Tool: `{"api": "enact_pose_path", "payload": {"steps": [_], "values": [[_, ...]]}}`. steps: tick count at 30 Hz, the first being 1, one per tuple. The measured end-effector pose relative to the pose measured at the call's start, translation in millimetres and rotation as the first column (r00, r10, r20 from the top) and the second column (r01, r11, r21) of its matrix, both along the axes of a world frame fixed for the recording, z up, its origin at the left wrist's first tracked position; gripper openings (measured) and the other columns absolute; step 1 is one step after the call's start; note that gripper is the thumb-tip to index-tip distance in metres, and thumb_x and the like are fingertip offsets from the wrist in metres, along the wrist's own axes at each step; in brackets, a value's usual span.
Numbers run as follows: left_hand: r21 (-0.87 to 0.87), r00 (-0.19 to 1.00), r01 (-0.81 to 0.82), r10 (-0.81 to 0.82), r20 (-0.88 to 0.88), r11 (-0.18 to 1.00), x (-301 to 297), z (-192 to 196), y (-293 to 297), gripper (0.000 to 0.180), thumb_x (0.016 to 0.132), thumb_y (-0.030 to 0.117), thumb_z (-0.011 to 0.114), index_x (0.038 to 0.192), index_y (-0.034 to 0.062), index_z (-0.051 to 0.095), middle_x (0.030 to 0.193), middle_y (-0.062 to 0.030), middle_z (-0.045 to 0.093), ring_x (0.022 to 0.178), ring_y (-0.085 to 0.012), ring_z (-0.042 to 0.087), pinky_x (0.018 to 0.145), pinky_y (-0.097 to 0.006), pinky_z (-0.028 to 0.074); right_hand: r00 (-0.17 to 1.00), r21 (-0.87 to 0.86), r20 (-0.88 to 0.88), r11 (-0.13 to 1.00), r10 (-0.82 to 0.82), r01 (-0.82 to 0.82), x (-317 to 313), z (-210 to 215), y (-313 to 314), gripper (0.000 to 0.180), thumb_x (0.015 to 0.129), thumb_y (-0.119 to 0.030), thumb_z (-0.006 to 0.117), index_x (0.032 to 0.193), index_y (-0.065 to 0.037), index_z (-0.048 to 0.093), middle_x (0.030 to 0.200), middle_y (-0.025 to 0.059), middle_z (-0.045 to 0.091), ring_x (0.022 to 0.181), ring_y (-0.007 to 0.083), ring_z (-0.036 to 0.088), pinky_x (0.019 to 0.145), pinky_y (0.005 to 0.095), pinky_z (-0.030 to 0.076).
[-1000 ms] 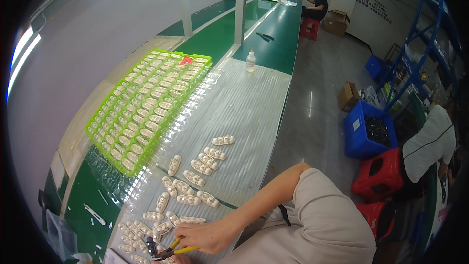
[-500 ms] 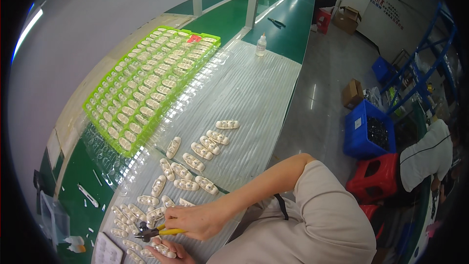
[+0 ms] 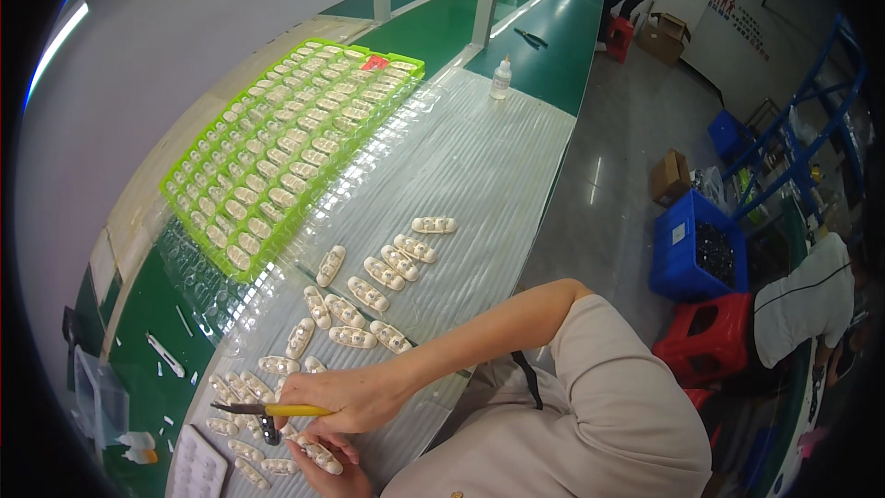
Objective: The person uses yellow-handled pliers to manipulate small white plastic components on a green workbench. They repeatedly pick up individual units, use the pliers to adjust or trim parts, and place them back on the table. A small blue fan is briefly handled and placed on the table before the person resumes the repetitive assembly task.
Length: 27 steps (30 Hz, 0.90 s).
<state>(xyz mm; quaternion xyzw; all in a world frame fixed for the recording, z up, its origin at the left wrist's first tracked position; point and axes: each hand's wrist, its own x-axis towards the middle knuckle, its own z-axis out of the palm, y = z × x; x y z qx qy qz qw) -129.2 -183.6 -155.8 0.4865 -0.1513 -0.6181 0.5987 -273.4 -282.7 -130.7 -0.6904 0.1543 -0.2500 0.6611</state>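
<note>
In my right hand [image 3: 348,400] is a yellow-handled tool like pliers [image 3: 300,410], its dark metal end pointing left. A dark shiny piece [image 3: 269,430] hangs under that end; whether it belongs to the tool I cannot tell. Just below, my left hand [image 3: 339,472] grips a white oval piece [image 3: 318,455] with small fittings along its top. Similar loose oval pieces [image 3: 367,293] are scattered on the ribbed mat [image 3: 461,166] ahead, and several lie left of my hands. A bright green tray [image 3: 249,254] holds rows of such pieces at the far left.
Clear plastic blister sheet [image 3: 217,314] runs beside the tray. A white moulded tray [image 3: 198,468] and a utility knife [image 3: 166,355] are at left. A dropper bottle [image 3: 501,79] and dark pliers [image 3: 531,38] are farther off. A blue bin [image 3: 678,240] and red stool [image 3: 705,337] stand right.
My right hand has turned the tool so that it lies more level, with its end farther left. The left hand has tilted the oval piece. The far person has risen from the stool.
</note>
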Motion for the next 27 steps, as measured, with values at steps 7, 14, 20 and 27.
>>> {"api": "enact_pose_path", "payload": {"steps": [7, 14, 20, 27], "values": [[0.004, 0.996, -0.042, 0.043, -0.072, 0.999, 6, 4, 1, 0.031, 0.099, 0.037, 0.031, 0.083, 0.0145, 0.045, 0.050, 0.0030, 0.036, 0.036, -0.0058, 0.026, 0.032, -0.019, 0.019, 0.986, -0.344, -0.154, 0.939, -0.063, 0.006, -13, 7, 2, 0.034, 0.085, -0.010, 0.053, 0.117, 0.000, 0.046, 0.107, 0.0164, 0.042, 0.103, 0.0318, 0.046, 0.091, 0.0378, 0.037], [0.031, 0.994, -0.095, 0.096, -0.055, 0.995, 0, 7, 3, 0.033, 0.099, 0.037, 0.032, 0.099, 0.0082, 0.048, 0.050, 0.0027, 0.035, 0.036, -0.0064, 0.026, 0.033, -0.020, 0.020, 0.923, -0.568, -0.288, 0.821, -0.254, 0.048, -47, 1, 28, 0.032, 0.080, -0.005, 0.054, 0.112, 0.000, 0.050, 0.111, 0.0184, 0.045, 0.105, 0.0333, 0.046, 0.090, 0.0427, 0.037], [-0.042, 0.978, -0.207, 0.207, 0.002, 0.977, 18, -25, 6, 0.036, 0.097, 0.042, 0.034, 0.097, 0.0098, 0.050, 0.057, -0.0010, 0.045, 0.037, -0.0058, 0.034, 0.032, -0.019, 0.024, 0.896, -0.781, -0.267, 0.624, -0.356, 0.016, -45, 0, 36, 0.036, 0.074, -0.004, 0.055, 0.109, -0.002, 0.052, 0.112, 0.0210, 0.046, 0.108, 0.0363, 0.045, 0.092, 0.0436, 0.035], [-0.141, 0.942, -0.138, 0.174, 0.288, 0.980, 11, -7, -9, 0.042, 0.099, 0.044, 0.022, 0.092, 0.0101, 0.045, 0.053, -0.0034, 0.046, 0.040, -0.0070, 0.037, 0.032, -0.021, 0.024, 0.805, -0.823, -0.374, 0.565, -0.461, -0.059, -41, 5, 41, 0.034, 0.071, -0.003, 0.056, 0.105, 0.000, 0.054, 0.111, 0.0208, 0.046, 0.102, 0.0348, 0.048, 0.086, 0.0440, 0.037]]}}
